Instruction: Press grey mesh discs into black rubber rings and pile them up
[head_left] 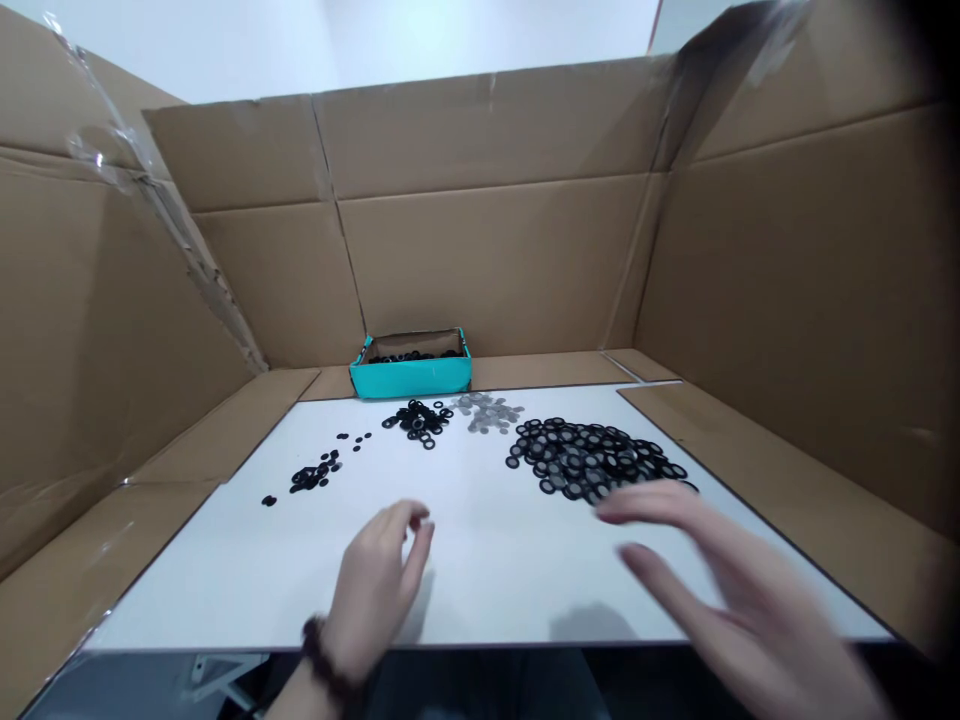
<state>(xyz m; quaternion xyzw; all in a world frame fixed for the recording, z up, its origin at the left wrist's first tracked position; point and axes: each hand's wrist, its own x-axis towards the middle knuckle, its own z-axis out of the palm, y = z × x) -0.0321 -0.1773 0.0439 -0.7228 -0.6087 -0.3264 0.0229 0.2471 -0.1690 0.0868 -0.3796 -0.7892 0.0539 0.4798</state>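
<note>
Cardboard (487,250) screens the desk (487,570), perhaps containing strays. The right hand (765,605), thumb and fingers parted, hangs by rings (574,458) heaped towards the right edge, likely for easy reach; the left hand's (373,580) fingers curl thumbward, any pinch unclear.

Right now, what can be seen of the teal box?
The box is small, open-topped and upright, teal outside, brown inside, apparently cardboard. Its front wall is low; the back wall stands higher in view. Dark pieces, some ring-shaped, lie inside, below the rim. It sits at the far edge of the white board, against the big carton's back wall or just short of it; I can't tell. Neither hand touches it.
</note>
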